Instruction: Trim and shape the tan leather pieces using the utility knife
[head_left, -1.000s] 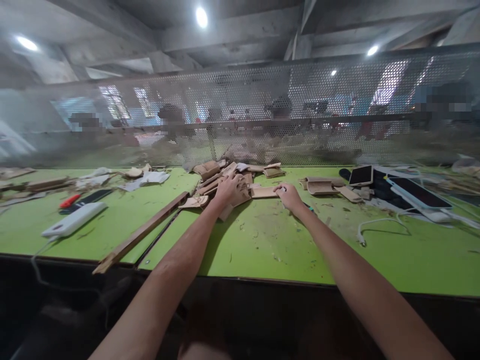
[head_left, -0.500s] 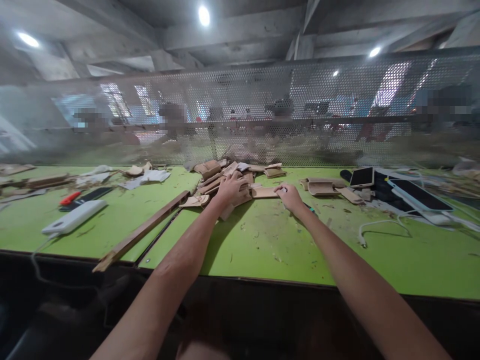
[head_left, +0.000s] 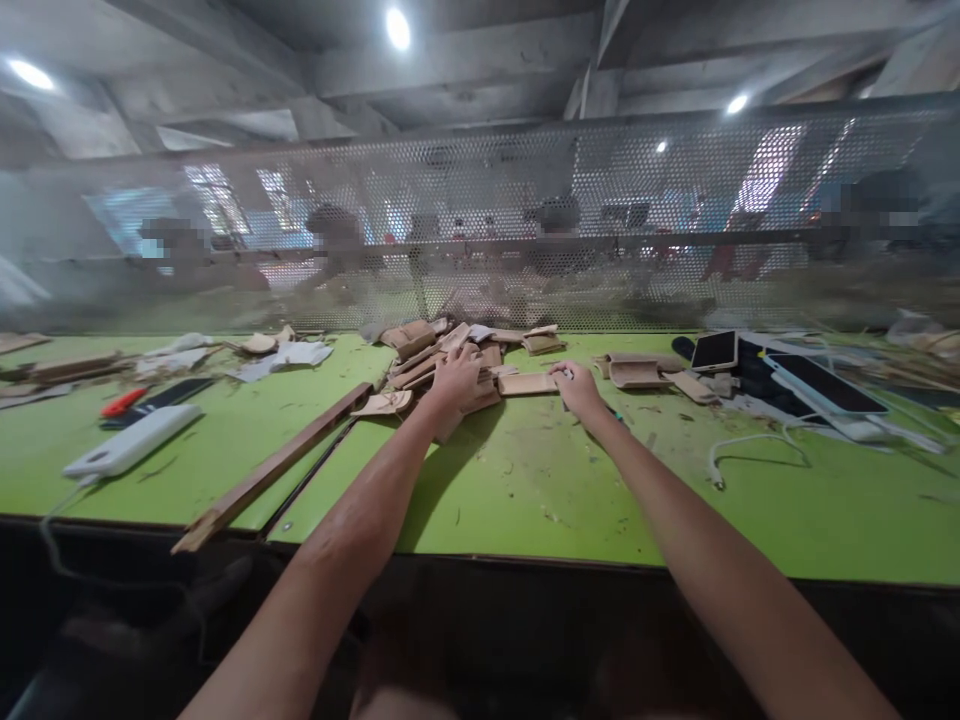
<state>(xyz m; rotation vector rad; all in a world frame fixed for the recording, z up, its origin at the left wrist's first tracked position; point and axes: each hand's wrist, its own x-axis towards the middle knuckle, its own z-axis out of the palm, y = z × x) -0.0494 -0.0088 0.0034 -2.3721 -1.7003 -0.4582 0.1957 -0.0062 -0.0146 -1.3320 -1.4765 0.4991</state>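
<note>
Little changed: left hand (head_left: 454,381) on bamboo pieces (head_left: 411,341), right hand (head_left: 581,391) at flat strip (head_left: 525,384); grips unclear.

One head-worn camera looks forward and down across the near green table (head_left: 540,525) to a perforated screen (head_left: 487,175).

Open passage over green tabletop (head_left: 540,490) at near centre, heaped bamboo pieces (head_left: 411,340) beyond, perforated metal screen (head_left: 480,200) behind, long wooden strip (head_left: 277,463) obstructing left, white cable (head_left: 713,462) at right.

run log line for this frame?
left hand: on brown pile | right hand: at right end of flat strip | grip: unclear | bench: green
</note>
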